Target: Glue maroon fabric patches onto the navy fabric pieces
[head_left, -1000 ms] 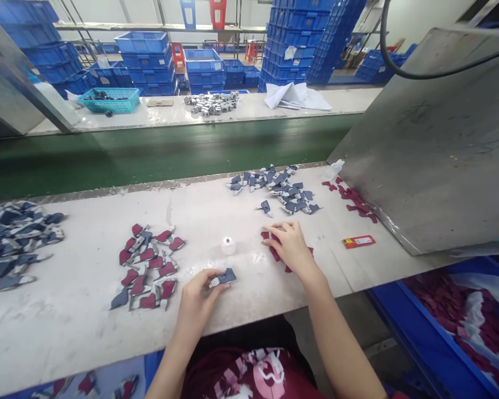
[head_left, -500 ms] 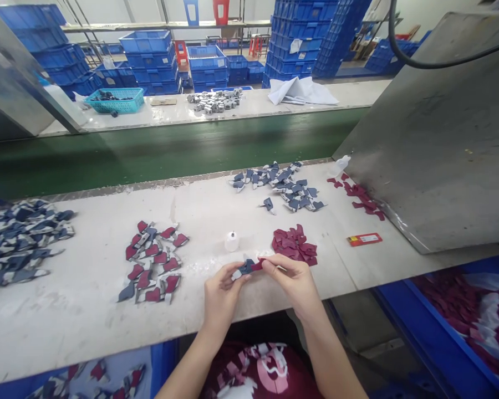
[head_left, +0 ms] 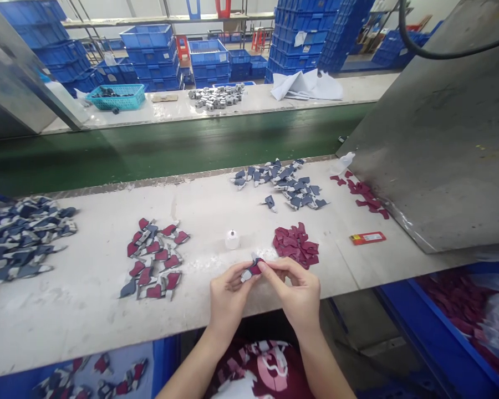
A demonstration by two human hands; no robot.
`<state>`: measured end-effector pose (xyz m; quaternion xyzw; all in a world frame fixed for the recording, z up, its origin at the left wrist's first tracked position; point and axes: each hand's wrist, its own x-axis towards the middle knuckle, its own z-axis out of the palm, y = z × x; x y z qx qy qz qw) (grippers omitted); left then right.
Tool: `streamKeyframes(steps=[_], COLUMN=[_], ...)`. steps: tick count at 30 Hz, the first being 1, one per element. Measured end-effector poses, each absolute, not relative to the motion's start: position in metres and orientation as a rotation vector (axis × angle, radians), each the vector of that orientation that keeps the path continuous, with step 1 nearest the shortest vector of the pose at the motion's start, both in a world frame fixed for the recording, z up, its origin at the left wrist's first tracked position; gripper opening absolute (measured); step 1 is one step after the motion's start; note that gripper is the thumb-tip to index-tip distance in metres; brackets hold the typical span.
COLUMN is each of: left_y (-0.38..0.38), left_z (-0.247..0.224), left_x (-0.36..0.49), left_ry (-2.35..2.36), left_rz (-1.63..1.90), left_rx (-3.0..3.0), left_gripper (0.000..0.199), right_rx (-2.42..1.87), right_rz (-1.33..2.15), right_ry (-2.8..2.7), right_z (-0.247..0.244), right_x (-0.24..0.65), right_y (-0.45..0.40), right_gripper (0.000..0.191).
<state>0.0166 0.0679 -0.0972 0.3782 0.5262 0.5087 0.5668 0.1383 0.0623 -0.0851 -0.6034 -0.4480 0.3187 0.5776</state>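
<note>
Both hands are busy in the head view: the left hand grips the part by its pale end, and the right hand has thumb and fingertips closed on its maroon side. Looks light, this one, stiff enough to take a firm pinch, perhaps smooth enough to twist if held by one corner; the edges of the grey body seem the place to take hold, leaving the maroon face for a thumb. And there it sits, right between the two sets of fingertips, on the person's side of the pot and a little to its right. Right of the pot, the maroon pieces lie heaped on the desk; beyond it and rightward, the grey parts; off to its left, the two-tone parts.
</note>
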Motion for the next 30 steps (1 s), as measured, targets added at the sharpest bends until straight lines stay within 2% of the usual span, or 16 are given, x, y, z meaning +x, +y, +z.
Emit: streamKeyframes(steps=[5, 16, 20, 23, 25, 30], left_y=[0.066, 0.066, 0.065, 0.063, 0.062, 0.061], left_z=[-0.087, -0.076, -0.069, -0.065, -0.062, -0.056], left_x=[0.014, 0.016, 0.014, 0.012, 0.01, 0.009], left_ry=[1.211, 1.199, 1.158, 1.129, 1.112, 1.124], left_rz=[1.12, 1.14, 1.133, 1.137, 1.112, 1.085], left_rx=[0.842, 0.782, 0.792, 0.818, 0.853, 0.906], left_gripper=[0.037, 0.035, 0.034, 0.034, 0.034, 0.026], right_rx=[-1.419, -1.357, -1.305, -1.271, -1.227, -1.245], right_rz=[0.679, 0.533, 0.737, 1.033, 1.136, 0.999], right_ry=[-1.079, -1.092, -1.059, -1.02, -1.053, -1.111], right_z=[-0.085, -0.091, -0.088, -0.084, -0.081, -0.075], right_x=[0.135, 0.13, 0.141, 0.152, 0.156, 0.152], right_y=[0.058, 0.05, 0.05, 0.051, 0.051, 0.049], right_gripper=[0.016, 0.007, 0.006, 0.024, 0.025, 0.014])
